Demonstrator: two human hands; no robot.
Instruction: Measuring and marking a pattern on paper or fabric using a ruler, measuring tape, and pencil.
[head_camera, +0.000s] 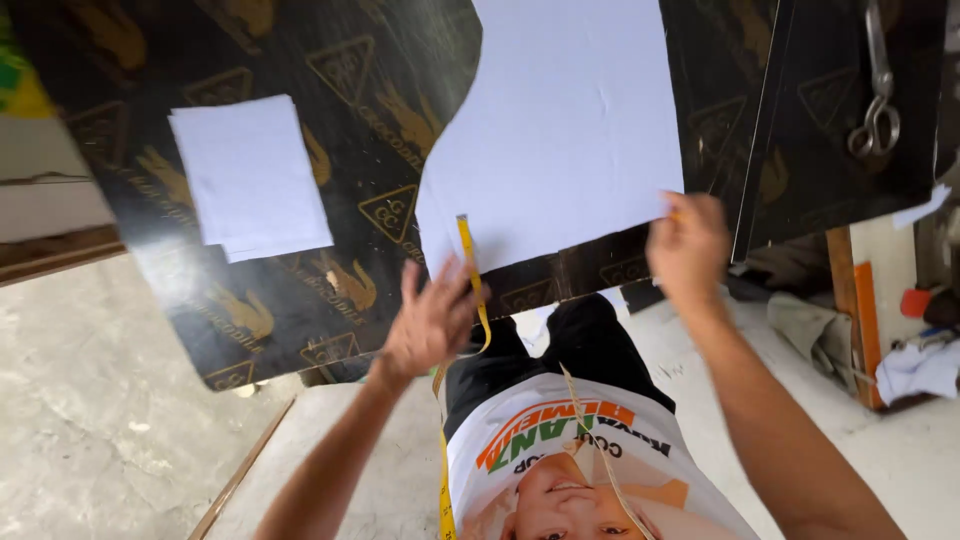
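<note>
The large white paper sheet with one curved cut edge (565, 130) runs off the top of the frame, so its full outline cannot be seen. The fingertips of the right hand (688, 245) are hidden behind the hand itself at the sheet's lower right corner; the hand is closed there and appears to pinch the paper edge, though the grip itself is not visible. The left hand (430, 322), lower centre, is spread open with fingers extended; the yellow measuring tape (468, 255) passes between thumb and fingers, its free end lying on the sheet's lower edge, the rest trailing down out of the bottom of the frame. Whether the hand presses the tape or merely touches it is unclear.

The table (300, 290) has a dark glossy top printed with repeated gold triangular marks and figures, and its near edge crosses mid-frame. A small stack of white rectangular paper sheets (250, 175) lies in the upper left, well apart from the large sheet. Metal scissors (877, 90) rest in the upper right, partly cut off by the top edge. Below the table is a grey concrete floor (90, 400). At the right edge, crumpled cloth and orange items lie too small to identify.
</note>
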